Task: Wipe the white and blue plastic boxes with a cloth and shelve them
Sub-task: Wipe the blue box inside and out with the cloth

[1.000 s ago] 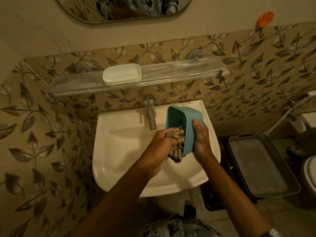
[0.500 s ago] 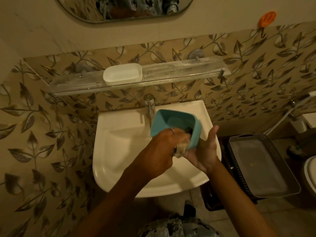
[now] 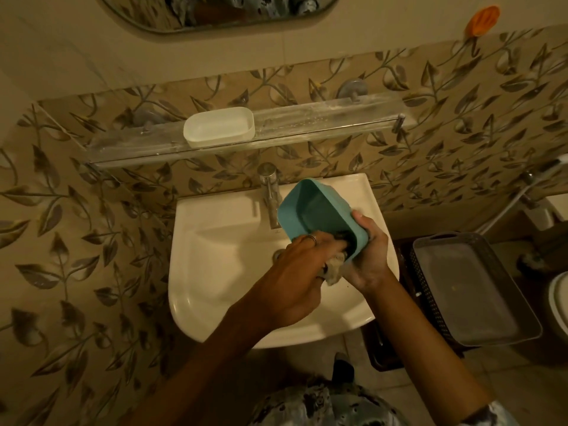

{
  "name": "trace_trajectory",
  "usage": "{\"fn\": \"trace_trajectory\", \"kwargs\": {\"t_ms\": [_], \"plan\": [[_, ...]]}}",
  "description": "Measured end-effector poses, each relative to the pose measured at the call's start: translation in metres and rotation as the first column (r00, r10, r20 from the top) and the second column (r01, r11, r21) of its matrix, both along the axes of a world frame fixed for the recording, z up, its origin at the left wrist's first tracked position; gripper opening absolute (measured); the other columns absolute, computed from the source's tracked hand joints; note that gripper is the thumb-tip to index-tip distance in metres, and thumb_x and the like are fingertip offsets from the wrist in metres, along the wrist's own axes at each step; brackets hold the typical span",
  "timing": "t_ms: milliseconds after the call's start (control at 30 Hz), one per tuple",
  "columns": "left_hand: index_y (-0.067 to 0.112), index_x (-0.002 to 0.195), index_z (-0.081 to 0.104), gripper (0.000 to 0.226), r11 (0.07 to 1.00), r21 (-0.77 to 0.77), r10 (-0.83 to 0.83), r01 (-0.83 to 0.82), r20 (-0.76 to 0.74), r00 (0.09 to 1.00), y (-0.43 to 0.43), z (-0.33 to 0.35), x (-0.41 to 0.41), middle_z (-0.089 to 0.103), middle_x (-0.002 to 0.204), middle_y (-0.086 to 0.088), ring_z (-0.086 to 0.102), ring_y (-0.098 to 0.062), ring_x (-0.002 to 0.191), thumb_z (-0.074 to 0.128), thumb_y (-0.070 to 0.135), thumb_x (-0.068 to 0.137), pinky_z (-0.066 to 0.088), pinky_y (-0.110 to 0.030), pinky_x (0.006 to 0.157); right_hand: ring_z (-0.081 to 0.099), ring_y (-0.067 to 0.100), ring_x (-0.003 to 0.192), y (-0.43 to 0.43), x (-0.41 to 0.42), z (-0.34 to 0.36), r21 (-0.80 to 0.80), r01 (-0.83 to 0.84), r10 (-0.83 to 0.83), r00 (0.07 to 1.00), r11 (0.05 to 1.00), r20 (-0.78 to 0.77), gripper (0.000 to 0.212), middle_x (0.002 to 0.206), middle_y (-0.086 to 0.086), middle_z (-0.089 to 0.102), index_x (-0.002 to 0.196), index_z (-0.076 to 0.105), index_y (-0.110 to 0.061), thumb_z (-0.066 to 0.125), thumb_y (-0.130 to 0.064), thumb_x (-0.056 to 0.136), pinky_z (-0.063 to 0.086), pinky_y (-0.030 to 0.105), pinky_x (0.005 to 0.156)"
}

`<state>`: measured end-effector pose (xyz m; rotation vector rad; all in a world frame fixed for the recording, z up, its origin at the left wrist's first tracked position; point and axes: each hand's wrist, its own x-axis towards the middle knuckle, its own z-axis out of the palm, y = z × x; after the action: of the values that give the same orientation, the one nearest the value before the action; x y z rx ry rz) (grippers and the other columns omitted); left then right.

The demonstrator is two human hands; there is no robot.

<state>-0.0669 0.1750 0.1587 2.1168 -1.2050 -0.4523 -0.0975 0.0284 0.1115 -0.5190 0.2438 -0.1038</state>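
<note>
The blue plastic box point(image 3: 319, 215) is tilted over the white sink point(image 3: 221, 272), its open side facing me. My right hand point(image 3: 368, 250) grips its near right corner from outside. My left hand point(image 3: 295, 272) is closed on a patterned cloth point(image 3: 333, 267), pressing it inside the box at the near end; most of the cloth is hidden by my fingers. The white plastic box point(image 3: 218, 127) stands upright on the glass shelf point(image 3: 322, 124) above the sink, left of its middle.
A chrome tap point(image 3: 270, 192) rises just left of the blue box. A grey plastic tray point(image 3: 470, 290) sits on a dark basket to the right of the sink. A mirror point(image 3: 215, 10) hangs above; an orange hook point(image 3: 481, 20) is on the wall.
The blue box has turned from on edge to open side facing me. My right hand shifted its hold to the near corner, and my left hand pushed the cloth into the box.
</note>
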Motion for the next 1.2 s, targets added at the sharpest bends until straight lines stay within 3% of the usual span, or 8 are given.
{"fn": "trace_trajectory", "kwargs": {"t_ms": [200,367,433,533,600,767,900,1200], "plan": [[0.025,0.129,0.051,0.038,0.857,-0.054,0.384,-0.512,-0.595,0.706,-0.025,0.006,-0.014,0.057,0.125,-0.001,0.058,-0.015,0.108,0.051,0.014,0.092,0.054,-0.029,0.085,0.065,0.022,0.098,0.008,0.008,-0.003,-0.14,0.078,-0.079,0.997,0.987,-0.001,0.101,0.113,0.012,0.064,0.142,0.043,-0.01,0.082,-0.043,0.055,0.055,0.033,0.08],[0.009,0.128,0.05,0.034,0.672,0.014,0.107,-0.741,-0.991,0.078,-0.033,0.018,0.001,0.059,0.126,-0.015,0.058,-0.029,0.114,0.044,0.003,0.095,0.052,-0.038,0.087,0.069,0.02,0.093,0.007,0.004,-0.003,-0.116,0.104,-0.105,0.994,0.988,0.0,0.109,0.105,0.009,0.071,0.143,0.038,-0.005,0.085,-0.041,0.052,0.057,0.03,0.073],[0.014,0.125,0.054,0.036,0.713,-0.048,0.176,-0.7,-0.954,0.244,-0.032,0.015,-0.002,0.06,0.123,-0.01,0.058,-0.026,0.113,0.05,0.003,0.091,0.053,-0.035,0.086,0.07,0.019,0.088,0.005,0.004,-0.002,-0.112,0.111,-0.113,0.993,0.987,-0.014,0.108,0.099,0.009,0.072,0.141,0.04,-0.005,0.086,-0.041,0.05,0.057,0.029,0.071],[0.017,0.134,0.049,0.052,0.941,-0.12,0.226,-0.318,-0.476,0.85,-0.022,0.003,-0.011,0.051,0.132,0.001,0.051,-0.013,0.118,0.051,-0.005,0.086,0.051,-0.023,0.09,0.068,0.021,0.091,-0.003,0.002,-0.002,-0.105,0.095,-0.096,0.995,0.99,-0.006,0.096,0.101,0.01,0.07,0.137,0.047,-0.01,0.084,-0.04,0.054,0.057,0.032,0.076],[0.016,0.137,0.045,0.057,0.993,-0.036,0.101,-0.11,-0.193,0.976,-0.012,-0.005,-0.01,0.043,0.139,0.002,0.042,-0.01,0.127,0.05,-0.009,0.086,0.038,-0.025,0.107,0.063,0.023,0.099,-0.008,-0.001,-0.002,-0.144,0.067,-0.066,0.998,0.987,0.01,0.077,0.11,0.011,0.067,0.131,0.056,-0.017,0.078,-0.039,0.061,0.053,0.036,0.084],[0.014,0.133,0.052,0.055,0.951,0.258,-0.263,0.172,0.373,0.89,-0.001,0.005,0.008,0.05,0.138,-0.01,0.044,-0.028,0.128,0.06,-0.005,0.081,0.038,-0.043,0.107,0.062,0.024,0.103,-0.006,-0.007,0.0,-0.168,-0.002,0.002,1.0,0.986,0.002,0.086,0.117,0.012,0.063,0.138,0.049,-0.015,0.079,-0.042,0.062,0.056,0.034,0.082],[0.012,0.122,0.062,0.044,0.946,0.275,-0.303,0.174,0.554,0.775,-0.001,0.016,0.03,0.061,0.125,-0.011,0.055,-0.029,0.117,0.065,0.003,0.079,0.044,-0.043,0.1,0.064,0.025,0.102,-0.006,-0.01,0.002,-0.145,-0.04,0.041,0.999,0.989,0.009,0.092,0.117,0.015,0.062,0.141,0.045,-0.012,0.08,-0.041,0.061,0.057,0.036,0.082],[0.018,0.122,0.06,0.052,0.965,-0.05,0.257,-0.257,0.011,0.966,-0.018,-0.004,-0.036,0.056,0.127,-0.001,0.049,-0.019,0.118,0.044,0.006,0.074,0.046,-0.033,0.098,0.059,0.023,0.112,-0.013,-0.005,0.014,-0.267,0.009,0.009,0.998,0.964,0.066,0.086,0.131,0.011,0.057,0.142,0.044,-0.014,0.074,-0.04,0.065,0.051,0.033,0.092]]}}
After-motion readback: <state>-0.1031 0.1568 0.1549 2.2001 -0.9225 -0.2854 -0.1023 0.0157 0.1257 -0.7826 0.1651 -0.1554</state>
